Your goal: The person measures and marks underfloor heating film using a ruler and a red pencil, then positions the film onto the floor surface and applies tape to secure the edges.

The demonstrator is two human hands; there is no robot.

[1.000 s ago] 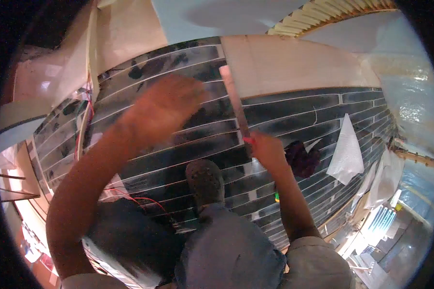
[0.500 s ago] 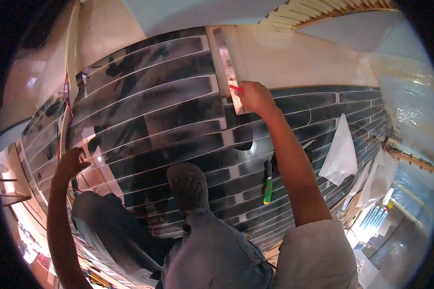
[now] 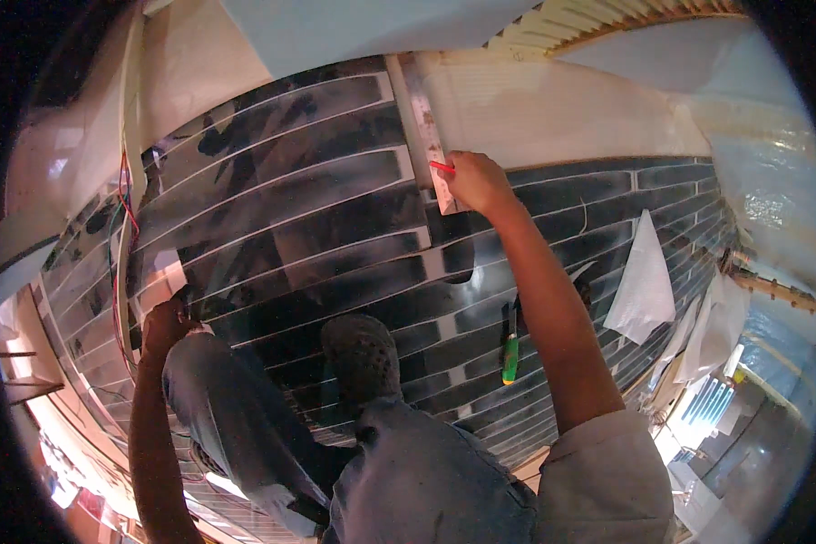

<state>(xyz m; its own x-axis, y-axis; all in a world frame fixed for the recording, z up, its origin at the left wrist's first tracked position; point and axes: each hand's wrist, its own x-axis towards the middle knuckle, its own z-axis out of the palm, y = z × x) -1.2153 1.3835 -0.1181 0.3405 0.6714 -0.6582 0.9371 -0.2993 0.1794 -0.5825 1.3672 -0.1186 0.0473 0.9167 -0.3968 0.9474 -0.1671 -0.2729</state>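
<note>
My right hand [image 3: 479, 184] is closed around a red pencil [image 3: 442, 167], whose end sticks out beside the thumb. It rests by the lower end of a metal ruler [image 3: 423, 113], which lies along the edge where the dark planks meet the pale underlayer; fingers may also touch the ruler. Beside my left knee, my left hand [image 3: 165, 328] curls over a pale, shiny plank [image 3: 160, 281]; its fingers are partly hidden. A green-handled knife or similar tool [image 3: 510, 358] lies on the dark plank flooring [image 3: 354, 190] near my right forearm.
Loose wires [image 3: 129, 222] run along a pale upright edge at the left. A white folded sheet [image 3: 642, 286] lies right of my arm, with more crumpled sheets [image 3: 703, 335] beyond. Plastic sheeting [image 3: 775, 204] hangs at far right. My shoe [image 3: 361, 354] stands on the planks.
My left hand has moved down and right, from hanging loosely by the wires onto the pale plank beside my knee. My right hand has stayed at the ruler with the pencil.
</note>
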